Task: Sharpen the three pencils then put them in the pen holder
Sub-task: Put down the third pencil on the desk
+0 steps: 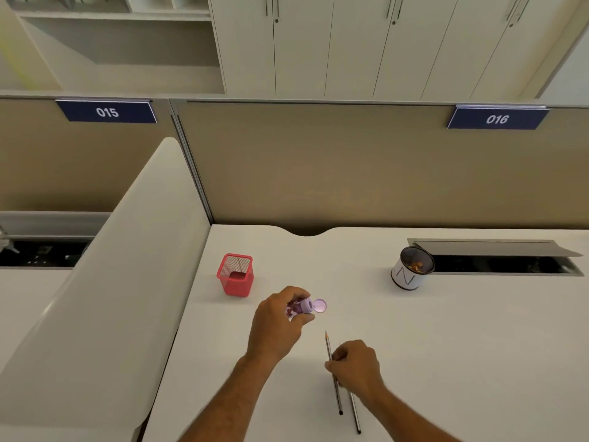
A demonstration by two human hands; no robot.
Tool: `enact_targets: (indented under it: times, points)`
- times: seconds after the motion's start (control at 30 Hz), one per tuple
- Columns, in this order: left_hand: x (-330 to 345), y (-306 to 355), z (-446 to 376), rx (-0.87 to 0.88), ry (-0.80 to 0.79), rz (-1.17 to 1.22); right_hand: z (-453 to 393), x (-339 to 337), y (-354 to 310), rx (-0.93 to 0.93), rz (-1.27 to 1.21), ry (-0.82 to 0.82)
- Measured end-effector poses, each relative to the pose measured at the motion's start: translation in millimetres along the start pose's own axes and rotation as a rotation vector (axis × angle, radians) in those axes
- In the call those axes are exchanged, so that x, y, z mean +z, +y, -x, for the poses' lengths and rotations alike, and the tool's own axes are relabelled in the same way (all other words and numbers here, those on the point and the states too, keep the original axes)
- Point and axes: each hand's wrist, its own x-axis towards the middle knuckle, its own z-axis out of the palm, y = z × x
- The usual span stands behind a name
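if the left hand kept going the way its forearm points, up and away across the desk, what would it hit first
Probably nothing close: the left hand, holding the purple sharpener, passes right of the red pen holder; bare desk leads to the partition.

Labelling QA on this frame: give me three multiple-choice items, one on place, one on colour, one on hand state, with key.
1. Where does the pen holder stand relative to the left hand?
A. far left of it B. near right of it C. under it

2. What colour is the sharpener?
A. green B. purple C. yellow

3. What is the right hand doing?
A. lying flat B. gripping a pencil C. holding the tin

Key: 1 A, the red mesh holder sits beyond and left; 2 B, body and open cap are purple; 3 B, fingers curl round the shaft.
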Motion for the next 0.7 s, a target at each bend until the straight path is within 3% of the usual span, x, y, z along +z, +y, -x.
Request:
enact_targets:
  times: [0.37,0.7]
  points:
    - [7.0,-17.0,4.3,-0.042,-0.008,-0.009,-16.6,36.5,26.3,0.148,0.216,0.002]
    - [7.9,-20.2,4.6,-0.049,-0.002,0.023,-14.2,27.3,19.5,0.144,0.179,0.002]
